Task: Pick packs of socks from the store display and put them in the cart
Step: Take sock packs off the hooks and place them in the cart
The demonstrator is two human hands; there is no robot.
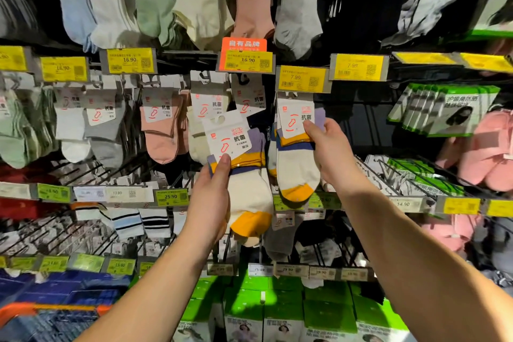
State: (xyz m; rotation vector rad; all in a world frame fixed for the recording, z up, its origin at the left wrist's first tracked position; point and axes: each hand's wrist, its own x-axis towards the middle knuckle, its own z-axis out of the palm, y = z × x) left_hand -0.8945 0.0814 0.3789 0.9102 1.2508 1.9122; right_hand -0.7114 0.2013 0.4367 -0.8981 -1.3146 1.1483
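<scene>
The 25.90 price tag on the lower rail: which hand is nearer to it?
Left. The left hand grips a sock pack just right of the 25.90 tag; the right hand is farther right and higher.

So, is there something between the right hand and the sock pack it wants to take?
No. The right hand already pinches the hanging sock pack at its card. The pack's top appears to hang at its hook.

Two bare forearms enter from six o'clock, sleeveless in view; left hand [213,197] and right hand [330,153] wear no gloves, rings or watches.
</scene>
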